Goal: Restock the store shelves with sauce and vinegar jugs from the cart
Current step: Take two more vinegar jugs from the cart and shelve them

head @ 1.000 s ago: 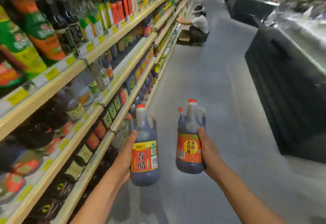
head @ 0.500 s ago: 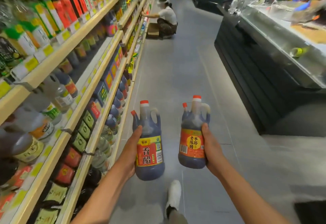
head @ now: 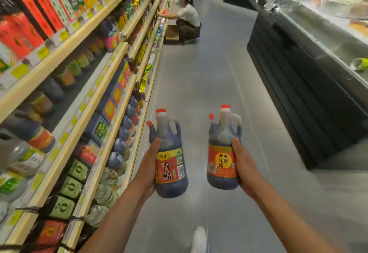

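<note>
Above the aisle floor, beside the shelves (head: 65, 51), the left hand (head: 148, 165) wraps one vinegar jug (head: 169, 170) by its body and the right hand (head: 242, 163) wraps the other jug (head: 220, 162). Both look full, heavy and slick; the moulded neck handle probably offers a surer hold.

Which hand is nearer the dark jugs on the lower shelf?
Left. The left hand, gripping the red-label vinegar jug, is just right of the row of dark jugs; the right hand, holding the orange-label jug, is farther out over the aisle.
</note>
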`<state>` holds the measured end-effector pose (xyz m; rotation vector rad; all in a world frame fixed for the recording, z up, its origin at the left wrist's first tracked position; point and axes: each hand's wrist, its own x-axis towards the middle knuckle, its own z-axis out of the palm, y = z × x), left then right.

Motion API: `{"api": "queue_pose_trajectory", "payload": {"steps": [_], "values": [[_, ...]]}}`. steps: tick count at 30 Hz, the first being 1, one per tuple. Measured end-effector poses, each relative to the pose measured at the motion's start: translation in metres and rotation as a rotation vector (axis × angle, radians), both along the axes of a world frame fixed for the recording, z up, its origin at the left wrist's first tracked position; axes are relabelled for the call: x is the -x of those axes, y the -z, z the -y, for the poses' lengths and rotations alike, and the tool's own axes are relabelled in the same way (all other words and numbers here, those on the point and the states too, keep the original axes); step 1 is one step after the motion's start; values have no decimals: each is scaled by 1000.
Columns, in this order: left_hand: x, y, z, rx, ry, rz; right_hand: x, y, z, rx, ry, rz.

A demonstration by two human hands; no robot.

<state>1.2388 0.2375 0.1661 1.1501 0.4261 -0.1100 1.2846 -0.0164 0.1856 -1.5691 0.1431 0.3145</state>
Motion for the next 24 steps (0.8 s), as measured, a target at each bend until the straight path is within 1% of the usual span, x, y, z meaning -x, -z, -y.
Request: {"api": "queue_pose_trajectory", "payload": {"steps": [3,8,11,13,19,24], "values": [[-41,-2,-3,54,-10,-7,-46,-4,-3,3,-32,8],[-110,-10,-18,9,-33,22,-121,-13,-26,16,-68,16],[-156,-9,-34,-52,-41,44,-167,-14,-47,11,-81,23],[-188,-9,-49,-58,-39,68,-200,-15,-65,16,-88,31],[-273,-16,-111,-8,-15,52,-293,-19,-124,32,-125,37],[-324,-19,-160,22,-88,54,-354,-16,-181,-3,-159,35]]}}
